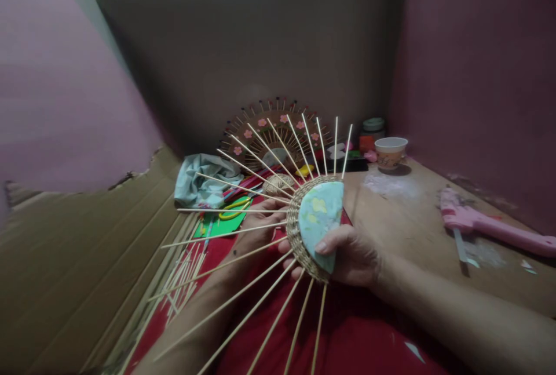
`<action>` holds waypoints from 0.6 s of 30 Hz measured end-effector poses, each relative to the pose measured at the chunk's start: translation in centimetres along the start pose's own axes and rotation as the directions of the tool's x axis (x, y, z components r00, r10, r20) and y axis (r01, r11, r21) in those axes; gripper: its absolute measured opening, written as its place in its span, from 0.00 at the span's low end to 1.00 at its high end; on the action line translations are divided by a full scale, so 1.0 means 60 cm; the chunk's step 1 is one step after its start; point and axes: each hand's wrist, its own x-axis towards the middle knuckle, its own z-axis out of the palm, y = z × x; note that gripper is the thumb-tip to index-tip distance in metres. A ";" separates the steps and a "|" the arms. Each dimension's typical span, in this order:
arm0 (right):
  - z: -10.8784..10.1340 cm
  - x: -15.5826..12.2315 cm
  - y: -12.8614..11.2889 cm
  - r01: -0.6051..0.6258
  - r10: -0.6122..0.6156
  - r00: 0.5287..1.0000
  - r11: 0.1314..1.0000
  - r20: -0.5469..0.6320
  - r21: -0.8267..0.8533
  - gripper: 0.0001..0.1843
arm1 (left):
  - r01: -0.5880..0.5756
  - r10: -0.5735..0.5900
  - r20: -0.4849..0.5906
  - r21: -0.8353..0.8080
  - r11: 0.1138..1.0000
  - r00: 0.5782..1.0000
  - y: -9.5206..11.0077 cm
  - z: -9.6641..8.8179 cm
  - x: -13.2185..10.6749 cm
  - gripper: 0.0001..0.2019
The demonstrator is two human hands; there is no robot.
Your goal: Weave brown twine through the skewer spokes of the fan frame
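Note:
A half-round piece (pixel 321 218) has a pale blue face with yellow flower shapes, a woven cord band (pixel 294 230) on its curved edge, and several thin sticks (pixel 243 253) fanning outward. My right hand (pixel 354 256) is closed on its straight side, thumb on the blue face and fingers behind. My left hand (pixel 263 221) sits behind the sticks at the left of the woven band. Its fingers look bent together, partly covered by the sticks; what they grip cannot be made out. A ball of twine (pixel 278 185) lies just beyond it.
A finished-looking fan piece with pink flowers (pixel 262 123) leans at the back wall. Yellow-handled scissors (pixel 237 208) rest on a green sheet (pixel 223 225), near loose sticks (pixel 185 279) and a pale cloth (pixel 204 181). To the right are a paper cup (pixel 390 155) and a pink glue gun (pixel 486 221).

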 end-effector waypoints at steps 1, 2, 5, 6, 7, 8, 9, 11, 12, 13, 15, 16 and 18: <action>0.000 0.000 0.001 0.001 -0.001 1.000 1.000 -0.003 0.003 0.25 | -0.003 0.003 -0.009 0.003 1.000 1.000 0.001 -0.003 0.002 0.06; -0.001 0.000 0.001 0.003 -0.003 1.000 1.000 -0.009 0.007 0.24 | -0.007 0.007 -0.022 0.003 1.000 1.000 0.002 -0.005 0.004 0.05; -0.001 0.001 0.003 -0.010 0.011 0.998 1.000 -0.062 0.025 0.19 | -0.017 0.018 -0.048 0.030 0.999 0.999 0.005 -0.012 0.009 0.05; -0.001 0.001 0.003 -0.012 0.015 0.996 0.999 -0.092 0.031 0.17 | -0.022 0.024 -0.042 0.046 0.999 0.999 0.005 -0.013 0.010 0.05; -0.001 0.001 0.004 -0.010 0.015 0.992 0.999 -0.126 0.036 0.17 | -0.027 0.029 -0.032 0.061 0.998 0.999 0.005 -0.015 0.011 0.05; -0.001 0.002 0.004 -0.006 0.012 0.987 0.999 -0.160 0.039 0.17 | -0.031 0.032 -0.017 0.072 0.997 0.999 0.004 -0.016 0.011 0.05; -0.001 0.002 0.004 0.001 0.006 0.981 0.999 -0.192 0.039 0.17 | -0.037 0.037 -0.010 0.075 0.997 0.999 0.003 -0.016 0.011 0.05; -0.002 0.002 0.005 0.011 -0.002 0.973 0.999 -0.231 0.036 0.18 | -0.044 0.045 -0.010 0.070 0.997 0.999 0.001 -0.016 0.010 0.05; -0.002 0.003 0.006 0.012 -0.003 0.971 0.999 -0.239 0.034 0.18 | -0.044 0.045 -0.013 0.066 0.997 0.999 0.000 -0.016 0.010 0.05; -0.003 0.003 0.006 0.013 -0.004 0.970 0.999 -0.245 0.034 0.17 | -0.041 0.042 -0.015 0.061 0.997 0.999 0.000 -0.016 0.009 0.05; -0.004 0.003 0.007 0.008 0.000 0.968 0.999 -0.250 0.034 0.15 | -0.032 0.033 -0.021 0.051 0.998 0.999 -0.001 -0.015 0.009 0.06; -0.005 0.002 0.007 0.004 0.005 0.968 0.999 -0.250 0.035 0.15 | -0.030 0.031 -0.019 0.047 0.998 0.999 0.000 -0.014 0.009 0.06; -0.005 0.002 0.007 0.002 0.006 0.969 0.999 -0.247 0.035 0.14 | -0.037 0.038 -0.017 0.041 0.998 0.999 0.000 -0.013 0.008 0.05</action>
